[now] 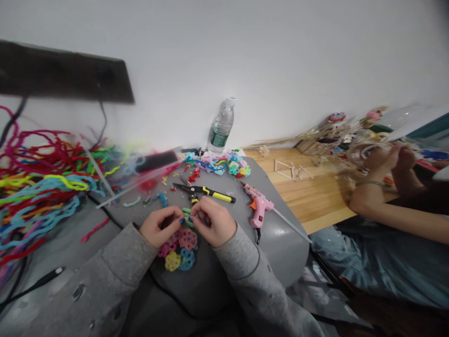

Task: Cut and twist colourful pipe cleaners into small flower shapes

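Between my fingertips is a small green pipe-cleaner flower, partly hidden by the fingers. My left hand pinches it from the left, thumb and forefinger together. From the other side my right hand grips it too, fingers curled. Just below lie finished pipe-cleaner flowers: a pink one, a yellow one and a blue one, with a magenta one partly covered by my left hand. Pliers with yellow-and-black handles rest right beyond my hands.
A pink glue gun with a clear glue stick lies at right. Tangled pipe cleaners heap up at left. A water bottle stands by the wall near more flowers. Another person's arm reaches over the wooden table.
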The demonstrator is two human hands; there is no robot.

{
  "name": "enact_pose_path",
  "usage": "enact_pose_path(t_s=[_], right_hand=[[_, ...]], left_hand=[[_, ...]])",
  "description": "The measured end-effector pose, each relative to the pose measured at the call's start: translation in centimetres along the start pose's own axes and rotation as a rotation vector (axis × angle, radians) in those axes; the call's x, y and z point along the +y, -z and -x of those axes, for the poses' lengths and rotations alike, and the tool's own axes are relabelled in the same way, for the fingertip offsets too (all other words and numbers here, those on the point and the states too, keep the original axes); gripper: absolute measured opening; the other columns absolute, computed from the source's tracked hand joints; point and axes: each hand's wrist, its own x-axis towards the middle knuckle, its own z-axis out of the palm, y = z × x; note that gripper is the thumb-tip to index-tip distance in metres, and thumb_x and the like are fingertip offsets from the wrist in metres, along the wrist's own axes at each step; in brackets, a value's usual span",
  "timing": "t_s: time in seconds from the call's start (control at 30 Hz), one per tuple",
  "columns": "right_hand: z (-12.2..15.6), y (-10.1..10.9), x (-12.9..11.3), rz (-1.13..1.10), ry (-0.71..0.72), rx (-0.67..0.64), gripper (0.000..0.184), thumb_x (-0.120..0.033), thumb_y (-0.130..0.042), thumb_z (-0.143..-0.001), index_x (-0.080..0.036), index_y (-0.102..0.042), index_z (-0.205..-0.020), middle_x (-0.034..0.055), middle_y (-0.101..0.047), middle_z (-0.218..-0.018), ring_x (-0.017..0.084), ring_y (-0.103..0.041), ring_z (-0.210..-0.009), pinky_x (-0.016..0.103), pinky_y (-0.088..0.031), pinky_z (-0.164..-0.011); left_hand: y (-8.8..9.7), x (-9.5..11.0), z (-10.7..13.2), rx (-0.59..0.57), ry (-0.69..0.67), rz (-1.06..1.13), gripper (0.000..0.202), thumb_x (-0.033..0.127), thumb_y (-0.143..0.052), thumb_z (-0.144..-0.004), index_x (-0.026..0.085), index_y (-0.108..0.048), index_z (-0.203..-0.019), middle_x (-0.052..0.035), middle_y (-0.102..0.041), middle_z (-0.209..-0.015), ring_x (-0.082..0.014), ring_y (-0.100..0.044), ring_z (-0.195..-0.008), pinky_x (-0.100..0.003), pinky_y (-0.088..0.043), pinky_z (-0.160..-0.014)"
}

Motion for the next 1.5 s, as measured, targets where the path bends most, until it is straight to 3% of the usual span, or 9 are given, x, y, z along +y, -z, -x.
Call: enact_pose_path(t_s=[0.13,0.23,0.4,0.57,0.93,1.5], right_hand=[[0.3,0.7,0.1,-0.209,-0.122,0.162,0.004,-0.02,-0.052,-0.077,-0.018,-0.055,-0.075,-0.0044,-0.041,-0.058,0.009,-0.038,-0.049,0.021,-0.031,-0.048],[0.6,0.9,0.8,-0.34,-0.239,0.212,0.01,-0.028,-0.052,-0.078,-0.018,-0.052,-0.076,-0.0053,-0.039,-0.055,0.008,-0.035,-0.046,0.021,-0.028,-0.044],[0.7,-0.1,1.7,-0.437,-0.304,0.166,0.022,-0.038,-0.053,-0.079,-0.017,-0.051,-0.074,-0.0056,-0.038,-0.053,0.008,-0.032,-0.046,0.021,-0.025,-0.044],[0.2,-1.6,1.7,-0.587,-0.298,0.071,0.029,-0.047,-0.054,-0.078,-0.018,-0.051,-0.076,-0.0043,-0.043,-0.057,0.008,-0.039,-0.048,0.02,-0.032,-0.046],[-0.4,-2.6,1.6,-0.665,-0.267,0.048,0.024,-0.04,-0.058,-0.077,-0.017,-0.05,-0.075,-0.0038,-0.043,-0.058,0.008,-0.039,-0.049,0.02,-0.032,-0.046],[-0.2,-2.8,1.8,-0.656,-0.276,0.027,0.016,-0.031,-0.059,-0.074,-0.018,-0.049,-0.074,-0.0033,-0.046,-0.06,0.008,-0.04,-0.05,0.02,-0.031,-0.045]], left_hand=[[0.2,0.4,-0.1,0.024,-0.001,0.007,0.019,0.032,-0.053,-0.077,0.016,-0.057,-0.068,0.0005,-0.055,-0.062,-0.0144,-0.052,-0.061,-0.024,-0.042,-0.059],[0.2,0.3,0.0,0.049,-0.005,0.027,0.017,0.031,-0.054,-0.078,0.016,-0.059,-0.071,-0.0007,-0.058,-0.065,-0.0152,-0.054,-0.064,-0.025,-0.043,-0.062],[0.1,-0.1,0.0,0.051,-0.022,0.043,0.017,0.028,-0.052,-0.081,0.015,-0.06,-0.074,-0.0019,-0.059,-0.067,-0.0156,-0.055,-0.066,-0.026,-0.044,-0.063],[0.2,-0.2,-0.1,0.049,-0.028,0.073,0.015,0.026,-0.051,-0.081,0.015,-0.059,-0.077,-0.0013,-0.059,-0.067,-0.0147,-0.055,-0.064,-0.025,-0.044,-0.062],[0.2,-0.2,-0.2,0.117,-0.068,0.058,0.015,0.026,-0.051,-0.082,0.015,-0.058,-0.074,0.0004,-0.056,-0.064,-0.0136,-0.054,-0.062,-0.023,-0.043,-0.059],[0.1,-1.0,0.3,0.073,-0.064,-0.05,0.016,0.028,-0.046,-0.086,0.017,-0.057,-0.08,0.001,-0.055,-0.069,-0.0131,-0.051,-0.065,-0.024,-0.04,-0.061]])
